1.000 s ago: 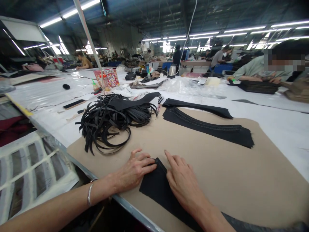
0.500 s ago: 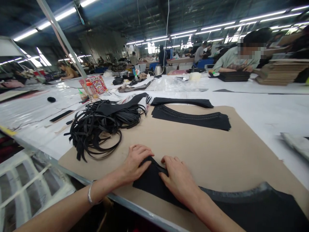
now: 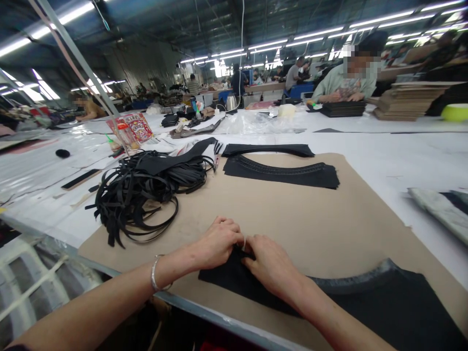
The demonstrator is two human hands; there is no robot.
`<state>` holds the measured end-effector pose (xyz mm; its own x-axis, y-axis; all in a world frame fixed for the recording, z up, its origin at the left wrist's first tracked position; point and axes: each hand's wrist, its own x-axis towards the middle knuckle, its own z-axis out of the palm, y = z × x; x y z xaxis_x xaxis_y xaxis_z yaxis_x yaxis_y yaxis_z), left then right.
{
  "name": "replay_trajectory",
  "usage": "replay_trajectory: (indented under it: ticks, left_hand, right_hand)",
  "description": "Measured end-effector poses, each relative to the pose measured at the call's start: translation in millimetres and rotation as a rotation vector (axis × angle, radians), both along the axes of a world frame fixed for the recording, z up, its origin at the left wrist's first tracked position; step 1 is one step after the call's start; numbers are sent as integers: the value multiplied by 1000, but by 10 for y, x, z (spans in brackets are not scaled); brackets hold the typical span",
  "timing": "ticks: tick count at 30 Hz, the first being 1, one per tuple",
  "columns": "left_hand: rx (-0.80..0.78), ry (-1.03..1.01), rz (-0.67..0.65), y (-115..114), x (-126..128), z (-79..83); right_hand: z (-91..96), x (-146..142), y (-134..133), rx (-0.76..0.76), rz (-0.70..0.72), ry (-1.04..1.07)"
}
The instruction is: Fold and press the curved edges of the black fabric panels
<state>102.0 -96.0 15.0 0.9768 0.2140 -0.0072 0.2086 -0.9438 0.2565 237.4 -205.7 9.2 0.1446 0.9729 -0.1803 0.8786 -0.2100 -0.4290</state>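
Observation:
A curved black fabric piece (image 3: 365,302) lies along the near edge of a tan cardboard sheet (image 3: 292,219). My left hand (image 3: 219,241) and my right hand (image 3: 268,265) meet at the piece's left end, fingers curled and pinching the fabric's tip between them. A silver bracelet (image 3: 155,273) sits on my left wrist. Farther back on the cardboard lies a stack of similar curved black pieces (image 3: 281,171), with another curved black strip (image 3: 268,149) behind it. A tangled heap of black straps (image 3: 146,187) rests to the left.
A white table surface (image 3: 402,156) runs around the cardboard. A red printed packet (image 3: 129,129) stands at the back left. A person in a pale shirt (image 3: 340,83) works at a far table beside stacked brown boards (image 3: 409,100). A metal table edge (image 3: 219,319) runs below my arms.
Both hands have gone from lying flat on the fabric's end to curled together, pinching its tip. The view has swung right, showing more of the long black piece.

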Motion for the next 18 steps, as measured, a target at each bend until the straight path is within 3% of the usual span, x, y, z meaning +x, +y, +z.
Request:
replay_trajectory:
  ticks: [9, 18]
  left_hand:
    - [-46, -20, 11, -43, 11, -83]
    - [72, -22, -44, -109, -98, -99]
  right_hand:
    - [-60, 16, -63, 28, -14, 60]
    - [-122, 23, -199, 85, -54, 122]
